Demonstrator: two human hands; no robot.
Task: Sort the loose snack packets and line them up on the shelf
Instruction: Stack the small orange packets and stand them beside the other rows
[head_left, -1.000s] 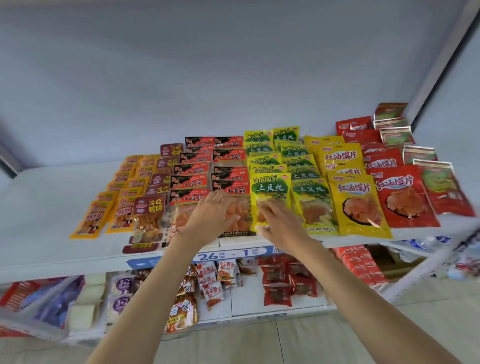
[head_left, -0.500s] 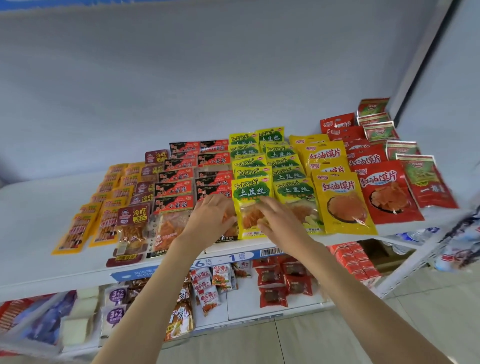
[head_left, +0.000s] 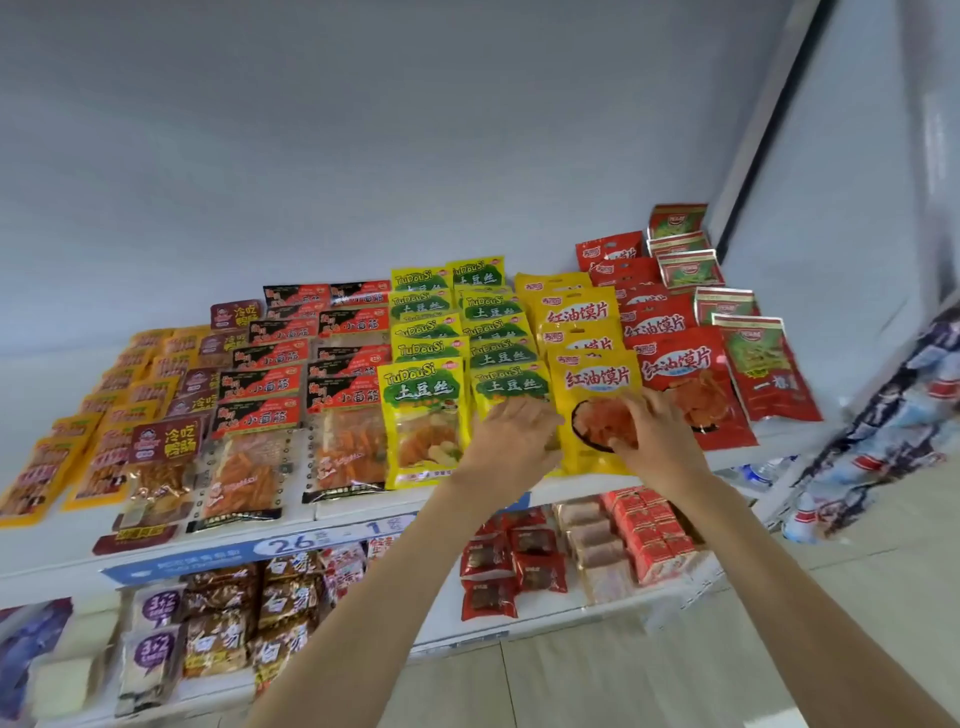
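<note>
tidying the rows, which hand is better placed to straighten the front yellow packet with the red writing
Right. The right hand already rests on that front yellow packet, while the left hand lies over the green-and-yellow packet beside it.

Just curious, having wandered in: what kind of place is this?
Most likely a small shop or snack aisle. Snack packets lie in sorted rows on a white shelf, a blue price strip runs along its front edge, and more packaged snacks fill the shelf below.

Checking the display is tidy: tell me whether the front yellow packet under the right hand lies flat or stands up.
Flat. The yellow packet lies face up on the shelf, its top tucked under the next one; the right hand rests on it.
</note>
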